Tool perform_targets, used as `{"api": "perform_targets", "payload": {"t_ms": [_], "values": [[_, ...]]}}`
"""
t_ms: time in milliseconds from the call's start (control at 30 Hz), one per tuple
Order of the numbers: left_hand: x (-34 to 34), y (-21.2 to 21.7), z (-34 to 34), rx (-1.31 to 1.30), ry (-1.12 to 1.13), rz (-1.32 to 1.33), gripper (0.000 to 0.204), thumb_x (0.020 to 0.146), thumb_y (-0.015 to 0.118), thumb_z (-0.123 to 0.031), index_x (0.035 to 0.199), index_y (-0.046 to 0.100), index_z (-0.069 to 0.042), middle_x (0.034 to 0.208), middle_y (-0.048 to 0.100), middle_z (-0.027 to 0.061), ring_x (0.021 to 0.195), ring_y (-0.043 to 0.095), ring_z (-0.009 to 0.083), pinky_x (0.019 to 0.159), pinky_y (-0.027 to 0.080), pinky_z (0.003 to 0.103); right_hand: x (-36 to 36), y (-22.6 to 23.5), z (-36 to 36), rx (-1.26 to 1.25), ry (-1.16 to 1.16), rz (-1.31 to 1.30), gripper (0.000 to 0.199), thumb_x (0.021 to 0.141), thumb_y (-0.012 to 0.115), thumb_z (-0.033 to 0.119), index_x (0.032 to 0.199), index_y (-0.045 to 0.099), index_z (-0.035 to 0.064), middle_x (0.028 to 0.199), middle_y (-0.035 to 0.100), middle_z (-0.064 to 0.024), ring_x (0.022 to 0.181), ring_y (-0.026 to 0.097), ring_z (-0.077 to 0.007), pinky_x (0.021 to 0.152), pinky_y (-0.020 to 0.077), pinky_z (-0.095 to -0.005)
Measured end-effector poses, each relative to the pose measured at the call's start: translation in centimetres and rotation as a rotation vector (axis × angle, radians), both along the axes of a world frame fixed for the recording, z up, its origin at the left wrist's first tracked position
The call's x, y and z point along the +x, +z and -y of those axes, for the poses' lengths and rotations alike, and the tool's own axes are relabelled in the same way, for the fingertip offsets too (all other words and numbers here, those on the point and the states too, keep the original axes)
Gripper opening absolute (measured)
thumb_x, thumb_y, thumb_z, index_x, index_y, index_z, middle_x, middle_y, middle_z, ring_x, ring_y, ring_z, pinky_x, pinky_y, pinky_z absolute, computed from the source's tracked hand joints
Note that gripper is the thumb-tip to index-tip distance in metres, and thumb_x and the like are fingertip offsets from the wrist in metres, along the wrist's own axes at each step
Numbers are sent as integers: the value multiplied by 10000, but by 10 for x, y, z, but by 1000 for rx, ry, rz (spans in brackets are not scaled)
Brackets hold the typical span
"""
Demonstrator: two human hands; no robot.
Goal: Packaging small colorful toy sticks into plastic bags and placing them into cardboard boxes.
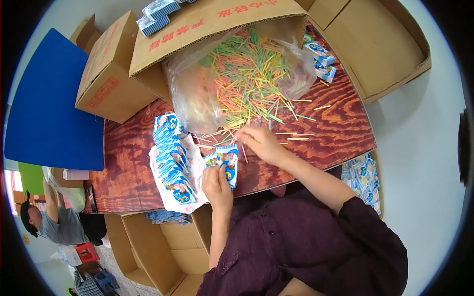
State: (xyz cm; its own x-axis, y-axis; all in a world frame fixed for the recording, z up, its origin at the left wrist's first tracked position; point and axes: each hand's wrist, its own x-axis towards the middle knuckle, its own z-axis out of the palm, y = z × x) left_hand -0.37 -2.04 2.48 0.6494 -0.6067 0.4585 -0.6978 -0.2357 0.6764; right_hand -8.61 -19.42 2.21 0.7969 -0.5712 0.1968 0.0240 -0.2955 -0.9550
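My left hand (217, 186) is closed on the lower edge of a blue-and-white packet (230, 159) near the table's front edge. A second packet edge shows just left of it, partly behind my fingers. To the right, my right hand (260, 143) has its fingers bent together at the near edge of a pile of thin coloured sticks (252, 74). Whatever lies between those fingertips is too small to make out. The pink, green and yellow sticks spill from a clear plastic bag (195, 106) inside a tipped carton. Beside my left hand, a row of similar packets (174, 160) overlaps on a white sheet (197, 158).
The open-sided carton (148, 52) stands at the back, with packets (157, 17) on top. A closed carton (111, 69) and a blue panel (54, 108) are left. Open boxes (168, 246) sit below the table edge; a packet-filled box (363, 180) is right. Another person (64, 222) works far left.
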Motion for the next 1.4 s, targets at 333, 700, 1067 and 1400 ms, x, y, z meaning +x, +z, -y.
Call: {"api": "perform_targets", "payload": {"t_ms": [333,700,1067,1400], "values": [[-11,14,-12,-11,6,-258,137,880,597,-13,766,547,45,671,501,99,613,473,180,584,373,313,40,2,16,-1326,-92,-269,175,740,573,155,835,650,30,1036,566,-112,1067,493,-267,896,387,-382],[-4,13,-22,-50,19,-304,152,903,589,-25,781,536,48,684,473,43,639,434,103,577,355,262,89,-9,36,-1471,-232,-438,236,752,549,210,822,713,57,1001,577,-96,1093,479,-279,899,361,-386],[-1,7,-26,-83,52,-330,158,913,575,-26,775,528,34,697,446,-1,650,403,57,562,328,229,68,44,95,-1034,-387,-293,122,817,574,115,868,618,14,833,648,-126,843,617,-262,759,462,-400],[-9,15,-6,-71,-19,-568,148,938,558,-75,818,576,9,763,538,-22,659,447,38,569,348,214,5,5,74,1135,274,51,153,984,526,189,961,543,39,675,446,51,538,401,-32,520,371,-218]]}}
